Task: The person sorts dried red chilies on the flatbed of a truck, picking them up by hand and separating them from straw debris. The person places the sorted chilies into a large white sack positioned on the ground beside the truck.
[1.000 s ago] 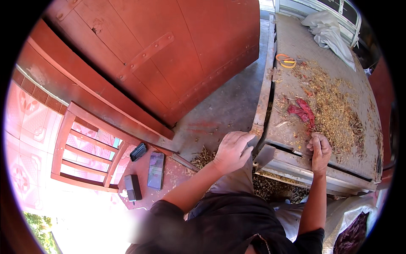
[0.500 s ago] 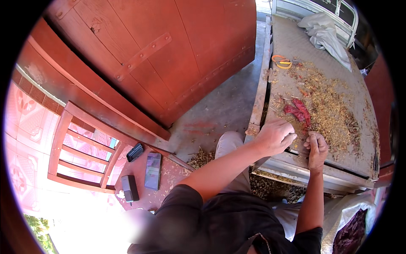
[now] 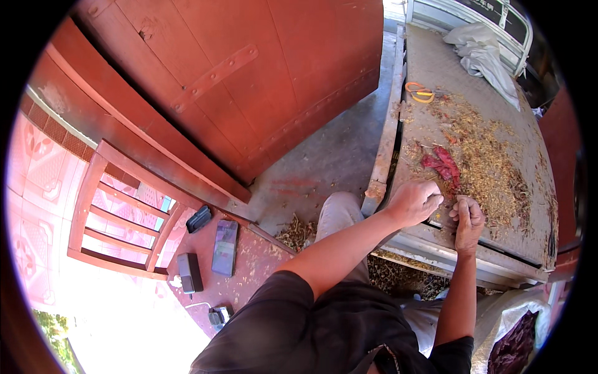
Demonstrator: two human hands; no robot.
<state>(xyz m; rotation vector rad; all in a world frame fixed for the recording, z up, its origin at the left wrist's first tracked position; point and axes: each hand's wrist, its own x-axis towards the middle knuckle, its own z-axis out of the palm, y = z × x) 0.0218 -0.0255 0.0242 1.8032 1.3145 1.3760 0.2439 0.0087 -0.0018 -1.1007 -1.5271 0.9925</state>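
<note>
My left hand (image 3: 416, 202) is closed, its fingers pinched, over the near edge of the metal truck bed (image 3: 430, 59). Close beside it on the right, my right hand (image 3: 467, 223) is curled with thumb and finger together. Whatever the fingers hold is too small or hidden to make out. Just beyond my hands lies a crumpled, shiny red piece (image 3: 443, 164) that looks like dried chili. Yellowish seeds and bits (image 3: 483, 156) are strewn around it. Orange-handled scissors (image 3: 418, 93) rest farther off, at the bed's left edge.
A white sack (image 3: 483, 59) is bunched at the far end. An open bag of dark red dried pieces (image 3: 514, 343) stands at lower right. To my left are a red wooden door (image 3: 274, 81) and a chair (image 3: 115, 215), with a phone (image 3: 225, 248) and a black box (image 3: 190, 273).
My left hand has shifted slightly right, closer to my right hand, which stays nearly in place. The view has moved a little, and a small dark device now shows at lower left.
</note>
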